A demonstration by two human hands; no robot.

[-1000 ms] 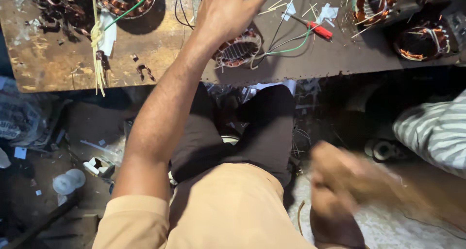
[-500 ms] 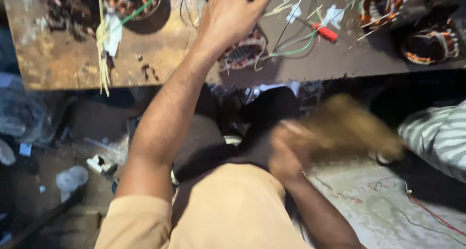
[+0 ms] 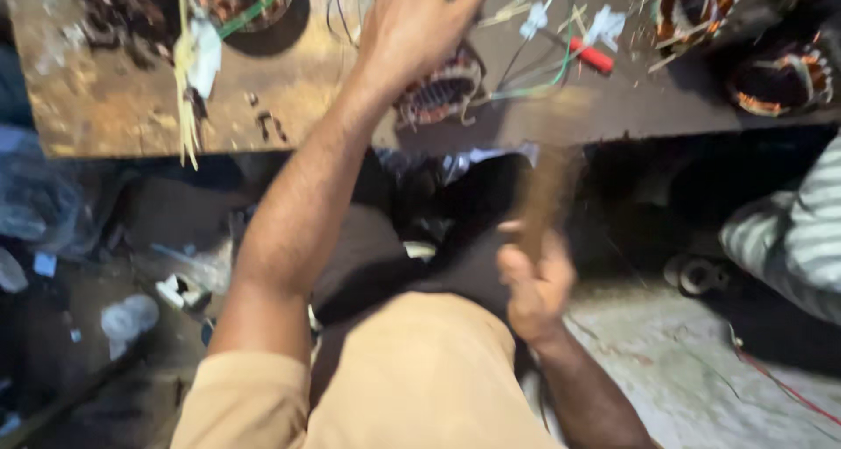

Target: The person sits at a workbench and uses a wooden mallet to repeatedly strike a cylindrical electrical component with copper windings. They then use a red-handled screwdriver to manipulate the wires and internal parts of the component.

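Down below the wooden workbench [image 3: 114, 107], the right hand [image 3: 536, 284] is clenched round a blurred brown stick-like piece [image 3: 545, 197] — upright, its material unclear. Up on that scarred bench, the left hand [image 3: 412, 24] presses a copper-wound stator [image 3: 438, 90] — ribbed, ringed; whether its fingers grip is unclear.

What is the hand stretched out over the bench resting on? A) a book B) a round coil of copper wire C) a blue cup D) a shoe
B: the left hand lies on top of a round copper-wound motor coil at the near edge of the wooden bench. The right hand is lower down, gripping a blurred brown stick-like thing.
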